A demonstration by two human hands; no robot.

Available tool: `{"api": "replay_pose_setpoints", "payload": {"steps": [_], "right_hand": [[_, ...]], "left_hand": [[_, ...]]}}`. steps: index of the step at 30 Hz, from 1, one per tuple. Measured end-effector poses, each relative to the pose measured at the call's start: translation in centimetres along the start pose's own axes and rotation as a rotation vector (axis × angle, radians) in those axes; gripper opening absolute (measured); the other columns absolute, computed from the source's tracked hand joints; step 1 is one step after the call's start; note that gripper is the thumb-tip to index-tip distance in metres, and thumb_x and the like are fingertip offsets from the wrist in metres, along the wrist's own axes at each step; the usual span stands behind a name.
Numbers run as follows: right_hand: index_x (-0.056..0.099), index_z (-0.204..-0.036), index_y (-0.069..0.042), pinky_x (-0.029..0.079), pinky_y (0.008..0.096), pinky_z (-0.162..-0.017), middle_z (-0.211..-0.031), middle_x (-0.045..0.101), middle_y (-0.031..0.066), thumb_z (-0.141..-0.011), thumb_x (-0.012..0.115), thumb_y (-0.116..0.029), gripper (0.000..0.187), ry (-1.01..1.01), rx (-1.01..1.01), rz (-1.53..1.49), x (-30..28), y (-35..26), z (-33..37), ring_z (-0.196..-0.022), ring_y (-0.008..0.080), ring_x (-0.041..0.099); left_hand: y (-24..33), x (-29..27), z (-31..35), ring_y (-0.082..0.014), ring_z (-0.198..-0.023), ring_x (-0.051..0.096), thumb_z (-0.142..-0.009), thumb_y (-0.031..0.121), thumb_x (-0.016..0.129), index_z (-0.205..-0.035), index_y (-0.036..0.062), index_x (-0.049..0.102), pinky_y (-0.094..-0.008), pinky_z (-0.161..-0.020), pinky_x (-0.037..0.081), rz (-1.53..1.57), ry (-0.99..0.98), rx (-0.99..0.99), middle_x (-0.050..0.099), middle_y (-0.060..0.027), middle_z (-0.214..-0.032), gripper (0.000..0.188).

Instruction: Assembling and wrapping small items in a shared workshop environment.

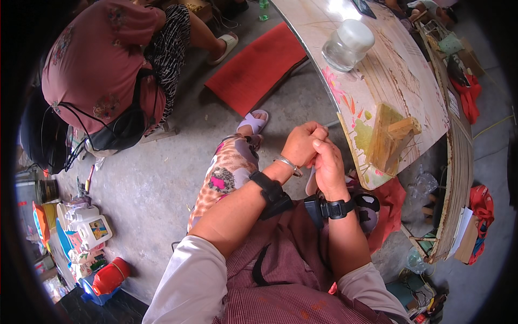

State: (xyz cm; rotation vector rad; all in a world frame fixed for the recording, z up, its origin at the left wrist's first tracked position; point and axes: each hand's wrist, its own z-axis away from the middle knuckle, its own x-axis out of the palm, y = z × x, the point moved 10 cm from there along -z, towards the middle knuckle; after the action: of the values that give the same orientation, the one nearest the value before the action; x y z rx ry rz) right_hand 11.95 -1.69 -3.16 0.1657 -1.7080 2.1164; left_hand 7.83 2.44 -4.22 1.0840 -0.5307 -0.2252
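In front of my body, beside the near corner of the table, my two hands are pressed together. My left hand (pixel 303 144) is closed, its fingers curled, with a silver bangle (pixel 288 164) at the wrist. Against it lies my right hand (pixel 328 164), also closed, thumb uppermost. Whatever may be between the fingers is hidden. Black straps with small boxes circle both forearms. Nearest to the right hand on the table stands a wooden block with a short crosspiece (pixel 393 137). Farther back is a clear jar with a whitish lid (pixel 348 46).
The flower-patterned table (pixel 413 70) reaches away to the right. A red mat-like panel (pixel 256 67) lies beyond my foot. At the left sits another person (pixel 102 65), with plastic jugs (pixel 91 229) and a red container (pixel 111 275) on the near left. A worn bench (pixel 458 162) runs along the right.
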Motion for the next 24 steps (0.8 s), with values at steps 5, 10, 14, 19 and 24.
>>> {"api": "replay_pose_setpoints", "payload": {"steps": [5,10,14,19,24], "right_hand": [[0.051,-0.082,-0.005,0.035,0.0215,-0.053,-0.070,0.048,0.0004,-0.076,0.048,-0.024,0.020,-0.018,-0.032,0.050,0.06,-0.06,-0.12,-0.061,0.0089,0.044],[0.054,-0.081,-0.006,0.035,0.0194,-0.051,-0.068,0.048,-0.0017,-0.076,0.049,-0.023,0.018,0.034,0.013,-0.029,-0.08,0.09,-0.05,-0.058,0.0058,0.043],[0.053,-0.081,-0.006,0.035,0.0194,-0.051,-0.068,0.048,-0.0018,-0.076,0.049,-0.023,0.018,0.021,0.014,-0.030,-0.16,0.11,-0.05,-0.058,0.0059,0.043],[0.054,-0.081,-0.006,0.035,0.0196,-0.051,-0.067,0.048,-0.0017,-0.076,0.049,-0.022,0.018,-0.024,-0.032,0.018,0.04,-0.04,-0.13,-0.058,0.0059,0.043],[0.054,-0.080,-0.006,0.035,0.0199,-0.051,-0.067,0.048,-0.0014,-0.075,0.050,-0.021,0.016,0.030,0.007,-0.018,-0.10,0.10,-0.09,-0.058,0.0060,0.043]], "left_hand": [[0.22,-0.06,-0.09,-0.0107,-0.032,0.042,-0.080,0.024,0.044,-0.074,-0.0012,0.052,-0.0234,-0.028,0.031,-0.033,-0.010,0.061,0.052,-0.0051,-0.050,0.027],[0.11,-0.05,-0.03,-0.0109,-0.032,0.042,-0.080,0.024,0.045,-0.073,-0.0010,0.052,-0.0234,-0.028,0.032,-0.027,-0.001,0.014,0.052,-0.0053,-0.050,0.027],[0.05,-0.06,-0.09,-0.0111,-0.032,0.042,-0.080,0.024,0.045,-0.073,-0.0013,0.051,-0.0234,-0.028,0.032,-0.026,0.004,0.008,0.052,-0.0057,-0.050,0.027],[0.00,0.11,0.02,-0.0111,-0.034,0.043,-0.080,0.026,0.044,-0.082,-0.0002,0.053,-0.0225,-0.030,0.032,-0.040,-0.034,0.018,0.052,-0.0055,-0.054,0.028],[-0.02,0.02,-0.04,-0.0110,-0.034,0.043,-0.080,0.026,0.044,-0.082,-0.0001,0.053,-0.0223,-0.030,0.032,-0.053,-0.030,0.002,0.051,-0.0049,-0.054,0.028]]}}
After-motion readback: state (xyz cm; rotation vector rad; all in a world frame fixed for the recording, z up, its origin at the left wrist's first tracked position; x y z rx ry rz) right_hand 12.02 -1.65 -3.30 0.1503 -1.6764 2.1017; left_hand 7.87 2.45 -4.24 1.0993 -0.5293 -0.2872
